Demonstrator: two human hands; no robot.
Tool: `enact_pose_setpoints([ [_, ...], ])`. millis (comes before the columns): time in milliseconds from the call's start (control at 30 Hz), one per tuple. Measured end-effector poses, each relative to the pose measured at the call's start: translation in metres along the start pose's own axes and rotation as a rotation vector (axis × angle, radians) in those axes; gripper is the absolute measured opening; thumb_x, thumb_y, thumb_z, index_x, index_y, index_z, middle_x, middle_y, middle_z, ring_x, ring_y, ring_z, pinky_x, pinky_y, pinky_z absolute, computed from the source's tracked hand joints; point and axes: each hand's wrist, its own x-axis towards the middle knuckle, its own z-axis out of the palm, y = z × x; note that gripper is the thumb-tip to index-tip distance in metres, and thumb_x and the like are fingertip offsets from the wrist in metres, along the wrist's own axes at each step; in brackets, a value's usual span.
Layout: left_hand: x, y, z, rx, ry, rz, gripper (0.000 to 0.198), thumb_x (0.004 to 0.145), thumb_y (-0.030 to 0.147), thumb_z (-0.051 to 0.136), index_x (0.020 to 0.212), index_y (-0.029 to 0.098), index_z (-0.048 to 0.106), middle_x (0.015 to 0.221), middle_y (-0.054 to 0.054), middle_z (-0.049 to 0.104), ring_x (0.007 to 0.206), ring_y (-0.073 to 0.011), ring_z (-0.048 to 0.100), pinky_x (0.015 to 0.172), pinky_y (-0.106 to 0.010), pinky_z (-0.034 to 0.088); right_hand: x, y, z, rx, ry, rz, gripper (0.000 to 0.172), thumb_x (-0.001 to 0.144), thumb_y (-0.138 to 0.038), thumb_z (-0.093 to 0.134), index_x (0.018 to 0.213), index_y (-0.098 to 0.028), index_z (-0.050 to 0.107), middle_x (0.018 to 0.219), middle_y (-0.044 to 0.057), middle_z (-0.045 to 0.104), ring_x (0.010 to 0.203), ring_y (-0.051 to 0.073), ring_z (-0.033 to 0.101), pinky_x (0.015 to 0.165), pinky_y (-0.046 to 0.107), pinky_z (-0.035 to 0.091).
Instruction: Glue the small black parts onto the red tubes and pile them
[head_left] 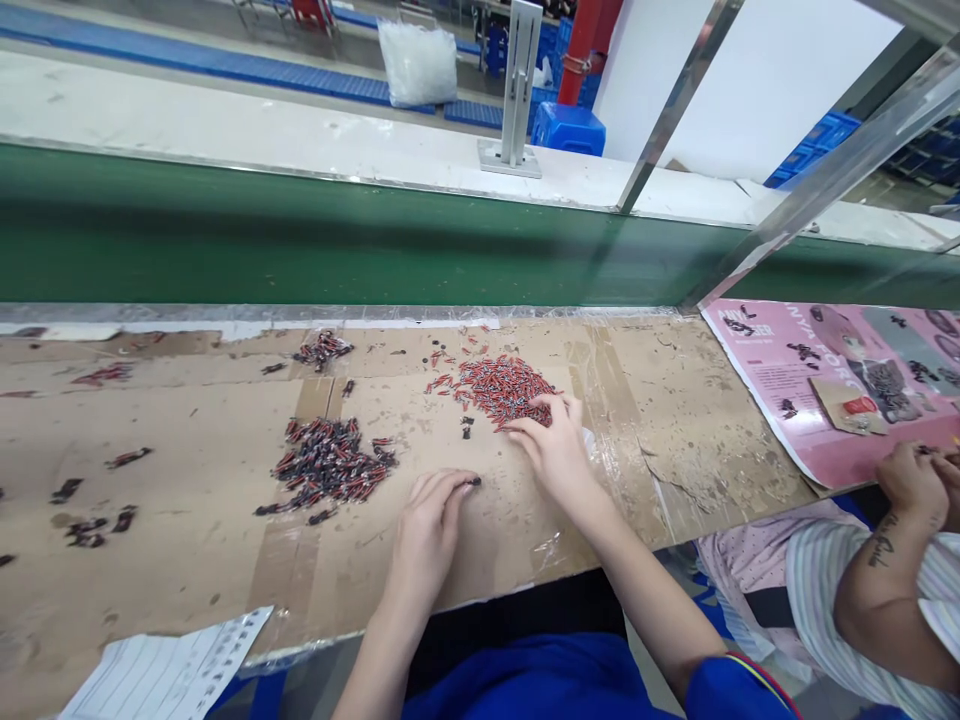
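My left hand is closed in a pinch on a small black part, just above the cardboard. At the right edge of a pile of small red-and-silver parts, my right hand has thumb and forefinger apart, with the fingertips among the pieces. A couple of small black parts lie between the two hands. Left of my left hand is a heap of black-and-red assembled pieces.
Cardboard covers the bench, with a green conveyor belt behind it. A smaller cluster and scattered pieces lie to the left, near a paper sheet. At right, a co-worker's hands are by a pink poster.
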Motion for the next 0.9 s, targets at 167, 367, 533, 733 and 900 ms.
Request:
enact_pose_setpoints([
  [167, -0.002, -0.002, -0.009, -0.032, 0.067, -0.024, 0.024, 0.092, 0.033, 0.050, 0.095, 0.023, 0.072, 0.093, -0.005, 0.074, 0.089, -0.0211, 0.068, 0.083, -0.037, 0.055, 0.028, -0.005, 0.025, -0.090, -0.145, -0.063, 0.008, 0.083, -0.016, 0.071, 0.080, -0.022, 0.074, 0.106, 0.013, 0.058, 0.108, 0.031, 0.046, 0.087, 0.047, 0.048],
  [367, -0.002, 0.000, -0.010, -0.078, 0.106, -0.094, 0.023, 0.090, 0.034, 0.053, 0.093, 0.023, 0.073, 0.094, -0.005, 0.075, 0.091, -0.0215, 0.069, 0.085, -0.039, 0.056, 0.023, -0.010, 0.012, 0.088, -0.224, -0.099, 0.011, 0.092, -0.014, 0.059, 0.089, -0.018, 0.069, 0.096, 0.011, 0.066, 0.098, 0.025, 0.055, 0.085, 0.040, 0.050],
  [533, 0.002, 0.007, -0.008, -0.091, 0.102, -0.085, 0.023, 0.089, 0.034, 0.055, 0.097, 0.023, 0.073, 0.094, -0.005, 0.075, 0.091, -0.0206, 0.068, 0.085, -0.037, 0.055, -0.001, -0.022, -0.007, 0.445, -0.231, -0.110, 0.018, 0.098, -0.022, 0.051, 0.097, -0.019, 0.069, 0.091, 0.006, 0.069, 0.089, 0.019, 0.063, 0.081, 0.033, 0.051],
  [733, 0.002, 0.014, -0.002, -0.089, 0.109, -0.055, 0.024, 0.090, 0.038, 0.055, 0.094, 0.023, 0.074, 0.090, -0.005, 0.074, 0.088, -0.0195, 0.067, 0.082, -0.035, 0.056, -0.014, -0.028, -0.009, 0.596, -0.248, 0.016, 0.015, 0.093, -0.023, 0.058, 0.098, -0.020, 0.073, 0.091, 0.005, 0.073, 0.084, 0.018, 0.067, 0.077, 0.031, 0.053],
  [900, 0.001, 0.019, -0.001, -0.102, 0.130, -0.059, 0.023, 0.088, 0.039, 0.058, 0.093, 0.023, 0.074, 0.089, -0.005, 0.073, 0.087, -0.0191, 0.067, 0.081, -0.034, 0.057, -0.014, -0.026, -0.006, 0.669, -0.282, 0.109, 0.012, 0.087, -0.018, 0.063, 0.090, -0.019, 0.075, 0.088, 0.005, 0.075, 0.081, 0.017, 0.068, 0.074, 0.029, 0.053],
])
